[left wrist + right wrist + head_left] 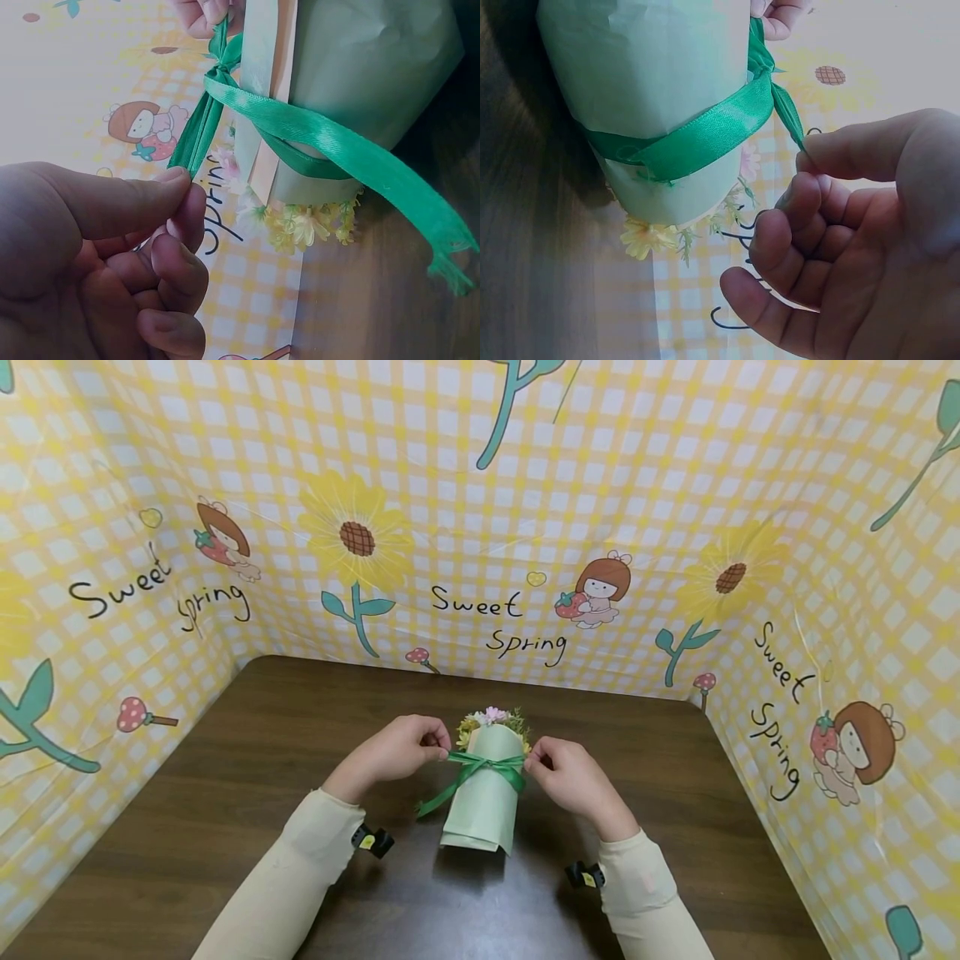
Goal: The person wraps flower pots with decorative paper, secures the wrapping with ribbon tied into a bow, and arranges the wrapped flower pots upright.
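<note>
A bouquet wrapped in pale green paper [480, 810] lies on the table, its pink, white and yellow flowers [491, 718] at the far end. Around the wrapper runs a green satin ribbon [486, 765], knotted on top like a bow. My left hand [393, 750] pinches a folded length of the ribbon [201, 135] between thumb and index finger. On the other side of the knot, my right hand [573, 777] pinches another ribbon end [789, 112] the same way. Both lengths look stretched outward. A loose tail with a frayed tip [450, 262] hangs down the wrapper's left side.
The dark wooden table [225, 793] extends around the bouquet. A yellow checked cloth [480, 527] with flowers and lettering hangs at the back and both sides. Black wrist straps [372, 841] sit on both sleeves.
</note>
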`<state>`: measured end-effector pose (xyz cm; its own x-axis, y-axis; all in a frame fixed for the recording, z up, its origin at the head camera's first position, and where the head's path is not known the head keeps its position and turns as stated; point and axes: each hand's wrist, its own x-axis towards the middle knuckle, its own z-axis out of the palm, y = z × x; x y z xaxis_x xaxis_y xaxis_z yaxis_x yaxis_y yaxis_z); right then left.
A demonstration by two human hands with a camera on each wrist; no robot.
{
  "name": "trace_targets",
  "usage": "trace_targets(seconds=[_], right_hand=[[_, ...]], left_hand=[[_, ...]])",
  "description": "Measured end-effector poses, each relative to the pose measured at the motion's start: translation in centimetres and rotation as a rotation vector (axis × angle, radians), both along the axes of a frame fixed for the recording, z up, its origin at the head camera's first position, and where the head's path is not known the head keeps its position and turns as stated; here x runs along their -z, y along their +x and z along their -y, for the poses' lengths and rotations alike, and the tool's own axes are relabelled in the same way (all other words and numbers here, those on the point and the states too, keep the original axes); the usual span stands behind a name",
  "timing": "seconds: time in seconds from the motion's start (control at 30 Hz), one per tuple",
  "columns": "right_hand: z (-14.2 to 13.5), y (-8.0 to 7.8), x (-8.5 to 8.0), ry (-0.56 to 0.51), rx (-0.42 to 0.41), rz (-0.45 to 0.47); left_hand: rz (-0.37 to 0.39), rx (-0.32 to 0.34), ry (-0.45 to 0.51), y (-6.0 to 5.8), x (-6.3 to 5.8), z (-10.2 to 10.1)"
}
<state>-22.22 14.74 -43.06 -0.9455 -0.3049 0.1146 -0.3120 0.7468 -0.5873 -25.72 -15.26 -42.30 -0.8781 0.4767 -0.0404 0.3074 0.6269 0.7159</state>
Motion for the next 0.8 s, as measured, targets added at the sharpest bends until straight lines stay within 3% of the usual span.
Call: trace_targets(seconds=[0.33,0.8], right_hand=[[0.00,0.11,-0.06,0.004,-0.009,0.028],[0.01,0.07,-0.04,0.091,-0.024,-0.021]], left_hand=[[0.013,0.009,-0.007,-0.03,-0.16,0.25],[-0.005,0.031,-0.018,-0.08,-0.01,0.48]])
